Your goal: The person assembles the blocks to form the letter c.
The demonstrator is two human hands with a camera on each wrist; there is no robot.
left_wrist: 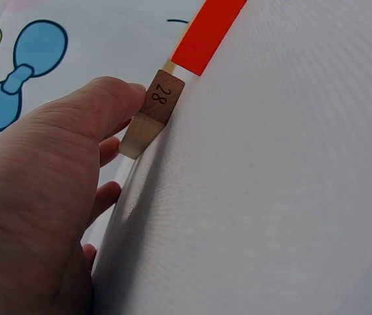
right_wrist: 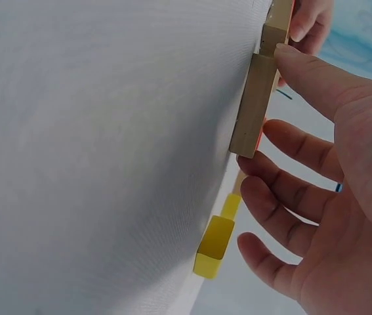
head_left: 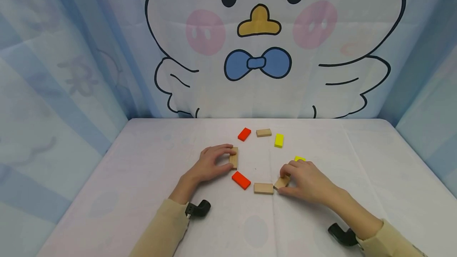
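My left hand (head_left: 210, 163) grips a plain wooden block (head_left: 234, 158) at the left of a loose ring of blocks, thumb at its near end and fingertips at its far end. In the left wrist view this block (left_wrist: 163, 95) shows the number 28 on its end face, and the thumb presses there. At the ring's lower right, my right hand (head_left: 308, 181) pinches another wooden block (head_left: 282, 183) by its ends, set at a slant. Its corner meets the right end of a flat-lying wooden block (head_left: 263, 188). The right wrist view shows the pinched block (right_wrist: 252, 108) close on the cloth.
Red blocks lie at the lower left (head_left: 241, 180) and upper left (head_left: 244, 134) of the ring. A wooden block (head_left: 264, 133) and a yellow block (head_left: 279, 140) lie at the back. My right hand partly hides another yellow block (head_left: 300, 158). A printed curtain (head_left: 257, 98) hangs behind the white table (head_left: 143, 169).
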